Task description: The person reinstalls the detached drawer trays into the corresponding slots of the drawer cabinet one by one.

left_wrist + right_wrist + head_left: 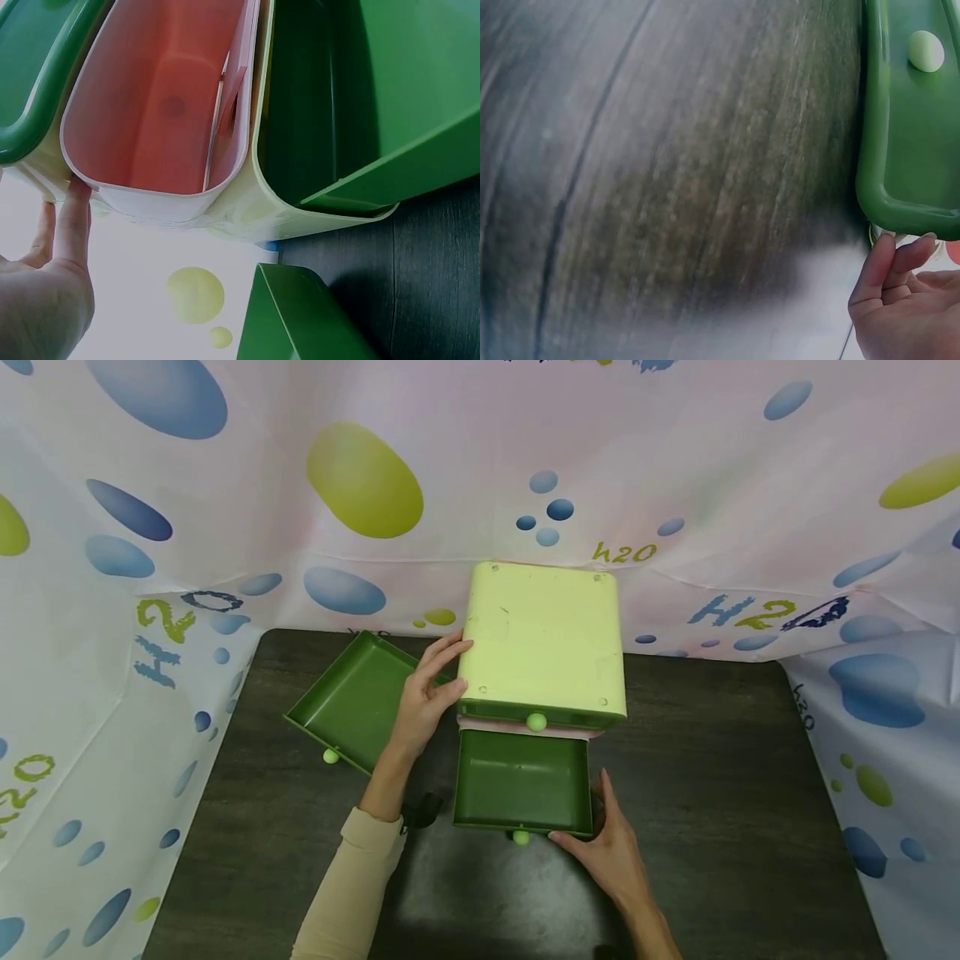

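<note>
A stacked drawer cabinet (pixel 543 643) with a pale yellow top stands at the back of the table. Its top drawer, with a light green knob (pixel 536 722), is in place. The left wrist view looks into an open-fronted pink compartment (pixel 157 190) without a drawer. Below it, a green drawer (pixel 522 777) is pulled out and holds nothing. My left hand (pixel 423 702) rests its extended fingers against the cabinet's left side near the top. At the pulled-out drawer's right front corner, my right hand (pixel 611 847) holds on, thumb at the front and fingers along the side.
A separate green drawer (pixel 360 693) lies angled on the table, left of the cabinet and partly behind my left forearm. The dark wooden table (pixel 720 793) extends to the right. A printed curtain (pixel 697 518) hangs close behind the cabinet and along both sides.
</note>
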`<state>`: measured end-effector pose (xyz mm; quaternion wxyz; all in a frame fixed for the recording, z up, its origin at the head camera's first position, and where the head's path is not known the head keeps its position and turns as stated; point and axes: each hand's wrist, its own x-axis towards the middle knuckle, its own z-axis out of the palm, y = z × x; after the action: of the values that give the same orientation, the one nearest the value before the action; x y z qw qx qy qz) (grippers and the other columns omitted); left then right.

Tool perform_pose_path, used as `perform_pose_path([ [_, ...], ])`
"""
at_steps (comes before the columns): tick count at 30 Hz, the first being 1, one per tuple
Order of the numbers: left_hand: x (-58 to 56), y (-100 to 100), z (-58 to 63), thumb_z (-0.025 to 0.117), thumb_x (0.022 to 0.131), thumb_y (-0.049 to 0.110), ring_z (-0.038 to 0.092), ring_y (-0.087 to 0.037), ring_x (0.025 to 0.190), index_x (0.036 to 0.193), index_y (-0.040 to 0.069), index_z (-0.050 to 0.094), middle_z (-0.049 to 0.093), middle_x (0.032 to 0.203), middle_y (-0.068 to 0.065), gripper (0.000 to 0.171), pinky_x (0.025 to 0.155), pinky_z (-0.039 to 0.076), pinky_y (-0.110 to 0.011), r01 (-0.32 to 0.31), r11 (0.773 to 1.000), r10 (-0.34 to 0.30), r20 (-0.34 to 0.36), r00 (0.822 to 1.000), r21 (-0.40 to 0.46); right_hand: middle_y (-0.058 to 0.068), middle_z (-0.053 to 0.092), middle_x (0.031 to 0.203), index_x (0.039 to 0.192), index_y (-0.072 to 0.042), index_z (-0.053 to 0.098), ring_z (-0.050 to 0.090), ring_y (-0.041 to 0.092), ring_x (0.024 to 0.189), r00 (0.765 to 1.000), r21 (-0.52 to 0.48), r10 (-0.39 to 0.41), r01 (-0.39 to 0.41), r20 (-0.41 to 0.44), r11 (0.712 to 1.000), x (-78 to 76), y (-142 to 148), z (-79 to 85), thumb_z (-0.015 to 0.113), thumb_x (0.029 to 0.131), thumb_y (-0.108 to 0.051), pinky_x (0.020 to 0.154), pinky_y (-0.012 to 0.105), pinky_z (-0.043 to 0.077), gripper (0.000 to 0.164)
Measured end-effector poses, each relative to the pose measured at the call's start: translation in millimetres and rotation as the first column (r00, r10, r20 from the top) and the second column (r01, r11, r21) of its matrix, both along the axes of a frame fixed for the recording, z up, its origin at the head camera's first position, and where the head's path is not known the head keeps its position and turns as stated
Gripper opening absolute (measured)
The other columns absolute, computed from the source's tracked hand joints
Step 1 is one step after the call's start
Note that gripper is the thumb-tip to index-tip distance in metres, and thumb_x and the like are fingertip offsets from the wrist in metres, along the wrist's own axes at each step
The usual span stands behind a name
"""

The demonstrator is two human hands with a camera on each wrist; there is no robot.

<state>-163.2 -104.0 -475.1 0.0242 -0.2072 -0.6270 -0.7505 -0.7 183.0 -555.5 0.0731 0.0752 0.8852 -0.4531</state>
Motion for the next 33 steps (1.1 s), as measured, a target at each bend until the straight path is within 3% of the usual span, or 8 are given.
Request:
perform_pose_path([
  [3, -0.8, 0.7, -0.2, 0.056, 0.097, 0.005, 0.032, -0.026, 0.143, 0.141, -0.010, 0.048, 0.031, 0.157, -0.014, 0.047, 0.086, 0.051, -0.024, 0.002, 1.000, -0.002, -0.002, 1.000, 0.003, 0.020, 0.038, 0.153, 0.160, -0.007, 0.017, 0.059, 0.028, 0.099, 1.000, 0.001, 0.001, -0.001, 0.011, 1.000, -0.5, 0.0, -0.3, 0.089, 0.072, -0.042, 0.077, 0.040, 0.049, 0.119],
  [7, -0.3, 0.4, -0.7, 0.056, 0.097, 0.004, 0.032, -0.026, 0.143, 0.142, -0.009, 0.048, 0.030, 0.158, -0.013, 0.048, 0.086, 0.052, -0.025, 0.004, 1.000, -0.004, -0.004, 1.000, 0.003, 0.021, 0.039, 0.151, 0.158, -0.008, 0.026, 0.054, 0.033, 0.117, 1.000, -0.003, 0.005, -0.005, -0.001, 1.000, -0.3, -0.5, -1.1, 0.089, 0.072, -0.042, 0.084, 0.047, 0.047, 0.112],
  [13, 2.3, -3.1, -3.2, 0.057, 0.097, 0.006, 0.032, -0.027, 0.143, 0.142, -0.008, 0.048, 0.031, 0.158, -0.012, 0.048, 0.090, 0.052, -0.027, -0.008, 1.000, 0.008, -0.001, 1.000, 0.000, 0.017, 0.045, 0.146, 0.157, -0.011, 0.030, 0.057, 0.026, 0.100, 1.000, -0.010, 0.012, -0.012, -0.025, 1.000, -2.3, -3.8, -4.8, 0.089, 0.072, -0.042, 0.075, 0.039, 0.047, 0.108],
  [23, 1.0, -1.7, -2.8, 0.062, 0.098, 0.030, 0.032, -0.026, 0.143, 0.142, -0.006, 0.049, 0.031, 0.158, -0.009, 0.059, 0.092, 0.051, -0.027, -0.010, 1.000, 0.010, -0.008, 1.000, -0.014, 0.014, 0.044, 0.145, 0.157, -0.012, 0.030, 0.053, 0.035, 0.122, 0.999, -0.052, -0.018, 0.016, -0.037, 0.999, -8.1, -2.9, -5.7, 0.089, 0.072, -0.041, 0.089, 0.054, 0.046, 0.107],
  [33, 0.5, -1.0, -1.1, 0.056, 0.097, 0.004, 0.031, -0.027, 0.144, 0.142, -0.008, 0.048, 0.030, 0.158, -0.012, 0.048, 0.089, 0.051, -0.026, 0.000, 1.000, 0.000, -0.016, 1.000, 0.002, 0.014, 0.046, 0.142, 0.157, -0.012, 0.032, 0.053, 0.034, 0.120, 0.998, -0.040, -0.033, 0.030, -0.059, 0.999, -11.0, -4.1, -4.3, 0.091, 0.072, -0.035, 0.089, 0.053, 0.046, 0.106],
])
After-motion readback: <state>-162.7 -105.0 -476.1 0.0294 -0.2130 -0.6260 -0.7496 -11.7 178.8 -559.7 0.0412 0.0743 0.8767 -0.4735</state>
